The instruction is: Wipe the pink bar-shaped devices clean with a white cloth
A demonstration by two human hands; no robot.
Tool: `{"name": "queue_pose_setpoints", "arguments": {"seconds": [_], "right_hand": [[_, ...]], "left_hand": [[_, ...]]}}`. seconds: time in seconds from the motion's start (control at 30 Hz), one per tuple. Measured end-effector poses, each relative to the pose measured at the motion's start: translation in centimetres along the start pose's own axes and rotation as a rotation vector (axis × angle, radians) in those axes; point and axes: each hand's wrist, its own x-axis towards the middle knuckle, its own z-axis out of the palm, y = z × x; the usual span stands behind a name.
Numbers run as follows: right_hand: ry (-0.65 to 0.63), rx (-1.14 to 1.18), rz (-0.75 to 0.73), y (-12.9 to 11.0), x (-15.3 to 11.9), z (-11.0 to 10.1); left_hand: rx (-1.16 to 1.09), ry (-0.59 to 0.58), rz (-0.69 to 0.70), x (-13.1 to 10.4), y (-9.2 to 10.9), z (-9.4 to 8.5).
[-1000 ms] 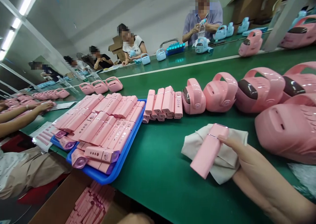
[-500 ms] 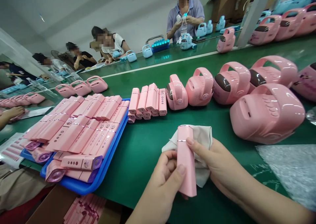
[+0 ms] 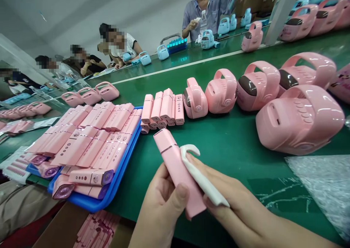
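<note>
A long pink microphone-like stick (image 3: 179,171) with a thin silver band is tilted to the upper left over the green table. My left hand (image 3: 161,200) is wrapped round its lower part, thumb on the front face. My right hand (image 3: 232,193) holds a folded white cloth (image 3: 203,180) against the stick's right side. Just beyond lies a small stack of similar pink sticks (image 3: 166,106). Many more fill a blue tray (image 3: 124,171) on the left, some with purple mesh ends.
Pink handled speakers (image 3: 298,120) stand in a row at the right, behind bubble wrap (image 3: 319,189). Across the green table (image 3: 153,78), several people sit near blue speakers. A box of pink parts (image 3: 95,229) is below the table edge.
The stick has tilted to the left and its top is now nearer the small stack. The cloth has moved from behind it to its right side. The person opposite has raised a hand with a blue item.
</note>
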Motion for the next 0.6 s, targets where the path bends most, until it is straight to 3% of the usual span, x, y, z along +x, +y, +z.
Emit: {"name": "queue_pose_setpoints", "arguments": {"seconds": [0.17,0.43,0.53,0.6], "right_hand": [[-0.039,-0.125,-0.121,-0.4,-0.5,-0.2],[-0.065,-0.010,-0.224,-0.4,-0.1,-0.9],[-0.019,0.090,-0.138,-0.2,0.3,-1.1],[0.050,0.213,0.038,0.2,0.3,-0.9]], "left_hand": [[0.038,0.137,0.069,-0.3,0.3,-0.3],[-0.088,0.292,0.134,-0.2,1.3,-0.9],[-0.123,0.358,0.137,-0.2,1.6,-1.2],[-0.117,0.354,0.136,-0.1,1.5,-1.5]]}}
